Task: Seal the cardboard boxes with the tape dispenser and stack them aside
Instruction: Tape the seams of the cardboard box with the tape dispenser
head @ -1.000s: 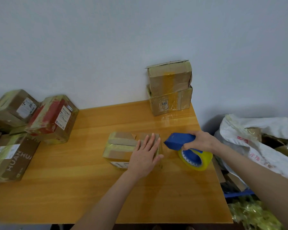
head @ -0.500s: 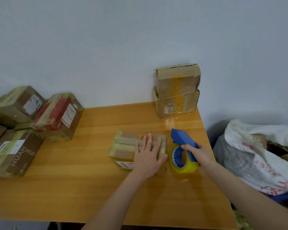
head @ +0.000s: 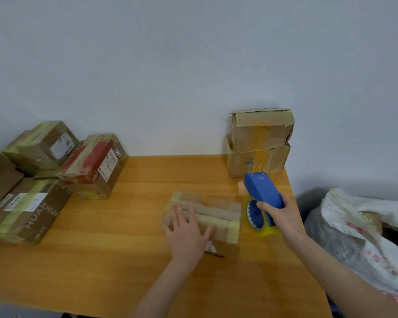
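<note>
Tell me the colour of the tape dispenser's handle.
Blue; the tape dispenser shows clearly in the head view.

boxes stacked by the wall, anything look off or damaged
Yes. The top box sits skewed on the lower box, shifted a little to the right, and its lid edge is ragged and lifted rather than flat. Both look dented and heavily re-taped. Nothing is spilled.
</note>
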Demonstrator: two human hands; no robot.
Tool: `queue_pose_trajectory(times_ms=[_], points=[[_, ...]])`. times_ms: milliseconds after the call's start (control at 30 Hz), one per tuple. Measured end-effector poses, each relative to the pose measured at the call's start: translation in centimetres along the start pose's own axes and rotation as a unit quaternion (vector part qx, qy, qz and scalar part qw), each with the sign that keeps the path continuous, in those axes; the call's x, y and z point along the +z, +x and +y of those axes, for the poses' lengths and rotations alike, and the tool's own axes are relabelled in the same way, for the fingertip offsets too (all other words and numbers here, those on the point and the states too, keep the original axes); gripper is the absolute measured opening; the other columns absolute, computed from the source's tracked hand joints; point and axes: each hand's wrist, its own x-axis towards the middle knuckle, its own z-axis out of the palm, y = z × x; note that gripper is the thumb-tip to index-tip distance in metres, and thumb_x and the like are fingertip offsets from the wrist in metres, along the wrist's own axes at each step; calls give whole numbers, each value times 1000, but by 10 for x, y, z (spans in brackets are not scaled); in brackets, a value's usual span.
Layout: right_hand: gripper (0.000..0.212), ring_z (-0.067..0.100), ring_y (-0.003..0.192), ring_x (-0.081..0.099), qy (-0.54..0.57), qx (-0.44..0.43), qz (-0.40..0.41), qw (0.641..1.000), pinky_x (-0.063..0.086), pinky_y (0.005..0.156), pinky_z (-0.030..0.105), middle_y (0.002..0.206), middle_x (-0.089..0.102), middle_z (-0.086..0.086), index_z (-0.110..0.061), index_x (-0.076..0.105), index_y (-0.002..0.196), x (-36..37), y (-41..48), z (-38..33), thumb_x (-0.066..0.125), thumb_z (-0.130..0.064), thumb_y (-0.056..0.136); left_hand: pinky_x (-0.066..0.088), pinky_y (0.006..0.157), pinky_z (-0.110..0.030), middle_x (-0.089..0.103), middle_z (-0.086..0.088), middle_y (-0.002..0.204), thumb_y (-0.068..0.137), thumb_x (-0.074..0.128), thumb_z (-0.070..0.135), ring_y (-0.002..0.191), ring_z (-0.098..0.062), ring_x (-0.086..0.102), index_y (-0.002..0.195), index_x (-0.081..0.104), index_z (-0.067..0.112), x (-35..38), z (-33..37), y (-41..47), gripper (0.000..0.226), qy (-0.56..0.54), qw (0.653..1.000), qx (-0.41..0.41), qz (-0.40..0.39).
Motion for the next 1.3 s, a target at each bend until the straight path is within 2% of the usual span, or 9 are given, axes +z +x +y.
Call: queue_pose_trajectory(times_ms=[100,267,433,567,733,867,1000,1167,1300], points=[[49,9,89,60,-31,-45,-37,998,45,61,23,103,60,-9,-28,56,116,4,3,-20,82,-26,74,9,114,-58,-9,-19,159,86,17,76,147,-34,-9,155,3,23,0,-20,10,87,-35,999,-2,-26],[65,13,94,59,-102,-56,-71,991,51,71,30,108,59,-8,-30,53,124,17,-2,-26,84,-32,67,4,115,-60,-11,-8,161,94,23,65,148,-25,-12,154,5,32,-12,-40,49,71,-13,991,124,-56],[58,7,87,57,-98,-43,-57,993,47,65,28,99,56,-17,-36,51,113,28,-16,-17,83,-34,65,0,115,-60,9,2,162,100,19,53,149,-22,3,149,20,44,-29,-24,71,49,33,982,186,-11],[43,7,84,60,-29,-9,-52,998,46,59,21,96,61,-14,-40,54,97,31,-23,-9,84,-29,68,-6,112,-61,-3,-1,160,71,-7,88,149,-24,-5,152,9,36,-3,9,25,97,-12,989,144,-22],[45,8,86,62,-2,0,-51,999,47,60,21,97,61,-13,-39,54,99,28,-25,-6,85,-27,68,-2,108,-72,-20,-9,159,82,52,69,147,-31,-13,149,-17,33,13,13,9,103,56,984,167,-13],[48,9,86,61,8,3,-48,999,47,60,21,98,62,-11,-34,55,108,18,-27,-8,84,-26,70,-3,110,-67,-17,0,160,86,62,50,147,-20,-14,151,-10,38,5,2,24,98,57,954,291,-44],[47,9,86,61,5,-5,-43,999,44,58,19,98,60,-10,-33,55,110,3,-27,-10,82,-27,72,-7,117,-45,-16,5,160,80,71,44,147,-14,-11,153,3,35,-2,-17,37,100,-8,942,335,-25],[42,11,89,61,5,-9,-58,998,47,64,23,100,61,-8,-34,58,106,-14,-24,-14,81,-21,74,34,112,-37,-32,0,155,78,77,32,144,-26,21,150,12,43,11,-28,29,98,-150,962,222,-56],[47,14,92,61,-15,-25,-76,997,47,67,25,105,62,-3,-26,58,117,-28,-20,-29,79,-18,75,41,107,-33,-32,1,155,80,75,32,135,-25,39,151,12,42,9,-8,25,96,-144,964,220,-47]])
